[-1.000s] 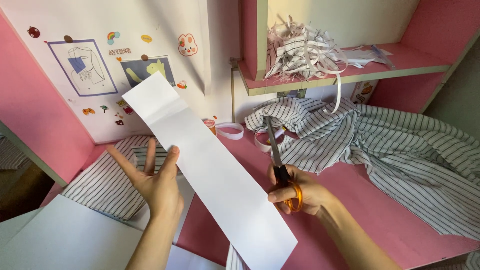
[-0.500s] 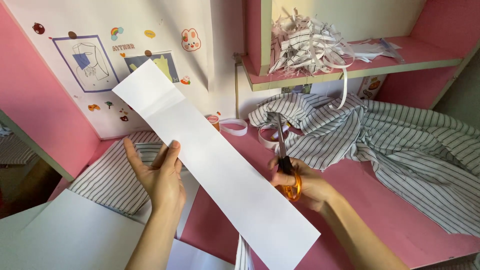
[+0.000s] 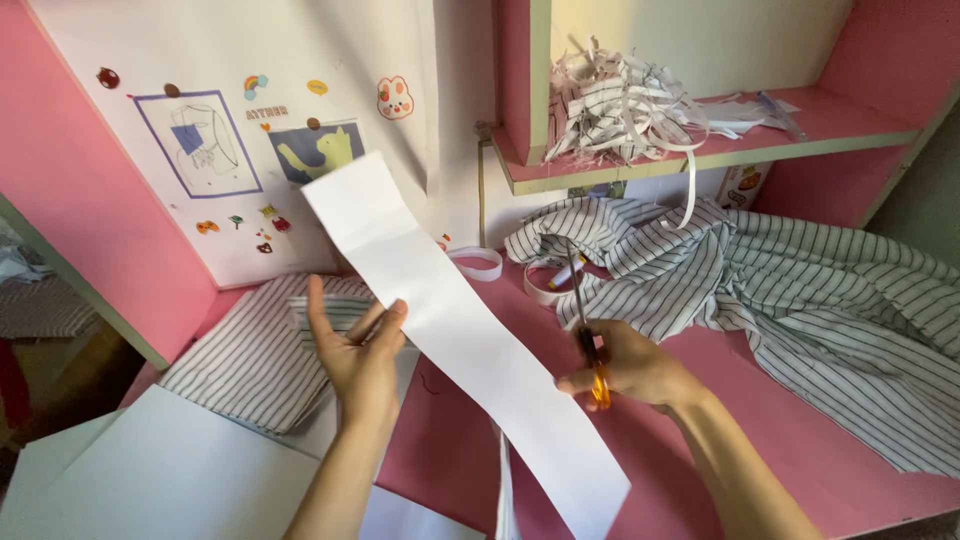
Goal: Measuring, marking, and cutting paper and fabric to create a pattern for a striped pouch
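My left hand [image 3: 358,352] holds up a long white paper strip [image 3: 460,330] by its left edge, thumb on the sheet and fingers spread behind it. The strip runs slanted from upper left to lower right above the pink desk [image 3: 760,430]. My right hand [image 3: 632,368] grips orange-handled scissors [image 3: 588,330], blades pointing up and away, just right of the strip's edge. A narrow cut sliver of paper [image 3: 503,490] hangs down below the strip.
Striped cloth [image 3: 800,290] lies heaped at the right and another piece [image 3: 255,355] at the left. A pile of paper shreds [image 3: 625,105] fills the shelf. White sheets [image 3: 170,475] lie at lower left. Tape rolls [image 3: 478,262] sit near the stickered wall [image 3: 250,150].
The view has shifted so hands and strip sit more to the right. My left hand keeps its hold on the strip; the scissors stay beside its right edge.
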